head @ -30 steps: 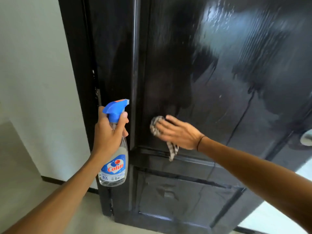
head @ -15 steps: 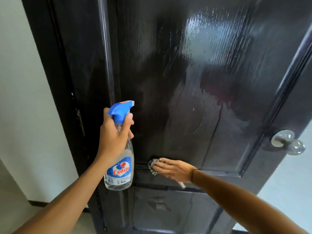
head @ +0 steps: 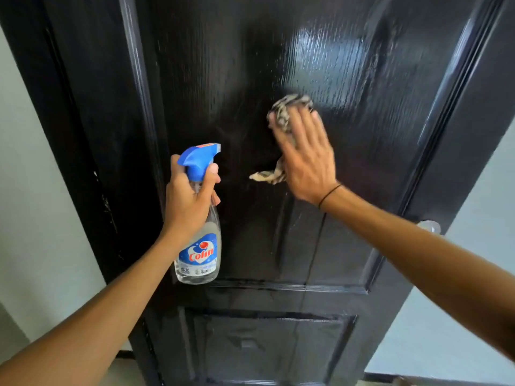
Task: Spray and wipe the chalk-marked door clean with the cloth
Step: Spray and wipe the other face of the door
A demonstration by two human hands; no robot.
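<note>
Wall [head: 33, 190]: pale, running down the left edge beside the dark door frame [head: 83, 151]; a second strip of it shows on the far right.
Left hand [head: 189, 201]: your fingers are clenched round the neck of the spray bottle, forefinger up by the trigger. You keep it off to the side of the wiping, likely so it stays ready without crossing the cloth's path.
Spray bottle [head: 199, 246]: one, clear with a blue head and a blue label, upright, nozzle toward the door, just in front of the panel's left edge; whether it touches the door you cannot tell.
Door [head: 376, 168]: one, black and glossy, with a tall upper panel and a lower panel below it. The upper panel shines wet with streaks. No chalk mark shows plainly, so the wiping looks well along.
Cloth [head: 281, 115]: one, striped and bunched, pressed on the upper panel under your right palm, with a tail hanging out to the left.
Right hand [head: 309, 160]: fingers straight and spread, released rather than gripping, flat on the cloth. The flat palm probably spreads pressure over a wider patch.
Wristband [head: 330, 194]: one thin dark band on your right wrist.
Knob [head: 429, 226]: one, silvery, half hidden behind your right forearm.
</note>
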